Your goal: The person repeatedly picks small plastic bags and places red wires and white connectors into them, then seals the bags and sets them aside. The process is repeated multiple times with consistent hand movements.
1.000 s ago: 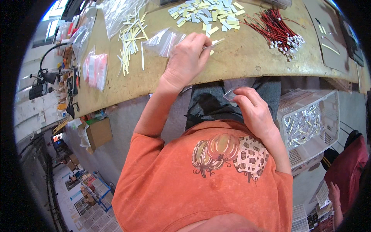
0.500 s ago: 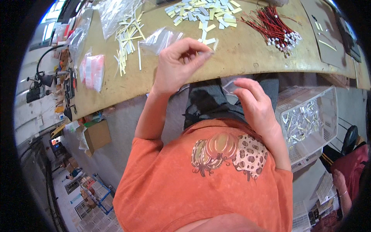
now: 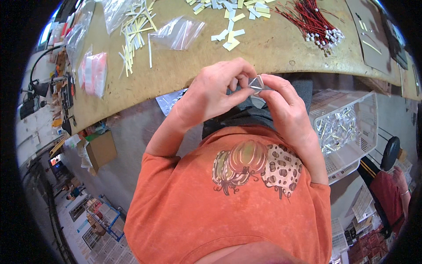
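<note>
Just beyond the table's front edge, over my lap, my two hands meet at a small clear plastic bag [image 3: 256, 83]. My left hand [image 3: 215, 90] is closed, its thumb and forefinger pinching the bag's left side. On the other side my right hand [image 3: 288, 103] grips the bag between thumb and fingers. Whether a small piece is also in the left fingertips is hidden. Nearest on the table lie a few loose pale yellow and grey tabs [image 3: 231, 44], with a heap of the same tabs [image 3: 252, 9] behind them.
The worktop [image 3: 171, 66] also bears flat clear bags [image 3: 180, 33], thin pale strips [image 3: 136, 35], a pack of red-edged bags [image 3: 93, 72] and red-black wires with white connectors [image 3: 323, 35]. A crate [image 3: 367, 136] of filled bags stands at right, near another person's sleeve [image 3: 389, 198].
My left hand has come back from the tabs toward my lap. My right hand has risen to meet it, and both now hold the small bag together.
</note>
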`<action>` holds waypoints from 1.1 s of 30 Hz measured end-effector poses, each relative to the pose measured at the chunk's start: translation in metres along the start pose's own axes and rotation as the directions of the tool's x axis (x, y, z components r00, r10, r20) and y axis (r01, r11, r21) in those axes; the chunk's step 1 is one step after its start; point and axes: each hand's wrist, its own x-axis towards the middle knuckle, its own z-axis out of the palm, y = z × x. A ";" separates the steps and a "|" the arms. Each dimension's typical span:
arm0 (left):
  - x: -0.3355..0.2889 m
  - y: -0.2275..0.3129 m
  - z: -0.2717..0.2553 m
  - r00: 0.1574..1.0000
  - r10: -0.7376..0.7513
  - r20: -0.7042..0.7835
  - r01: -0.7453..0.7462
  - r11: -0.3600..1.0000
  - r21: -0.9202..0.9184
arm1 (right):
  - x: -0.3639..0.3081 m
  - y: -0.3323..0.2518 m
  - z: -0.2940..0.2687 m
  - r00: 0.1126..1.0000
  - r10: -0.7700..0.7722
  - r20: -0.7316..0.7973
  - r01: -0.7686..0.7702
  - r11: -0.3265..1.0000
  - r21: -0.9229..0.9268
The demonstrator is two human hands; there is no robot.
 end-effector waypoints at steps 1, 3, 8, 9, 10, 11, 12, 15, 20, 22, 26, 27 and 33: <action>-0.001 -0.001 -0.001 1.000 -0.002 -0.006 0.002 1.000 -0.013 | 0.000 0.000 0.000 1.000 0.006 0.002 -0.006 1.000 0.014; -0.001 -0.006 -0.002 1.000 -0.005 -0.018 0.005 0.999 -0.039 | 0.000 -0.001 0.001 1.000 0.006 -0.004 -0.006 1.000 0.019; 0.000 -0.018 0.008 0.951 0.299 -0.077 -0.287 0.948 0.136 | 0.003 -0.002 0.002 1.000 -0.027 0.015 0.027 1.000 0.003; 0.000 -0.020 0.009 0.929 0.361 -0.085 -0.340 0.921 0.192 | 0.003 -0.002 0.002 0.999 -0.026 0.019 0.026 1.000 0.005; 0.001 -0.020 0.008 0.927 0.363 -0.088 -0.339 0.917 0.210 | 0.003 -0.001 0.003 0.999 -0.024 0.021 0.024 1.000 0.008; 0.001 -0.020 0.006 0.926 0.366 -0.090 -0.339 0.913 0.227 | 0.003 0.000 0.002 1.000 -0.016 0.011 0.015 1.000 0.018; 0.001 -0.018 0.004 0.925 0.369 -0.091 -0.338 0.909 0.245 | 0.002 0.003 0.002 1.000 -0.007 0.001 0.007 1.000 0.028; 0.001 -0.009 -0.007 0.944 0.275 -0.182 -0.246 0.954 0.170 | 0.003 0.004 -0.004 0.997 0.068 -0.020 -0.066 0.993 0.103; 0.009 -0.016 0.004 0.942 0.311 0.127 -0.334 0.906 0.259 | 0.003 0.011 -0.013 0.988 0.154 0.007 -0.152 0.962 0.227; 0.016 -0.024 0.008 0.952 0.278 0.128 -0.302 0.920 0.251 | 0.003 0.014 -0.013 0.983 0.183 -0.003 -0.177 0.955 0.239; 0.026 -0.015 0.004 1.000 0.011 0.003 -0.011 0.994 -0.113 | -0.001 0.025 -0.015 0.975 0.207 -0.080 -0.182 0.953 0.243; 0.032 -0.019 0.007 0.997 0.030 -0.075 -0.039 0.990 -0.132 | -0.003 0.027 -0.018 0.967 0.247 -0.065 -0.223 0.939 0.262; 0.061 -0.015 -0.004 0.992 0.116 -0.043 -0.112 0.990 0.090 | -0.008 0.035 -0.032 0.964 0.259 -0.068 -0.239 0.947 0.215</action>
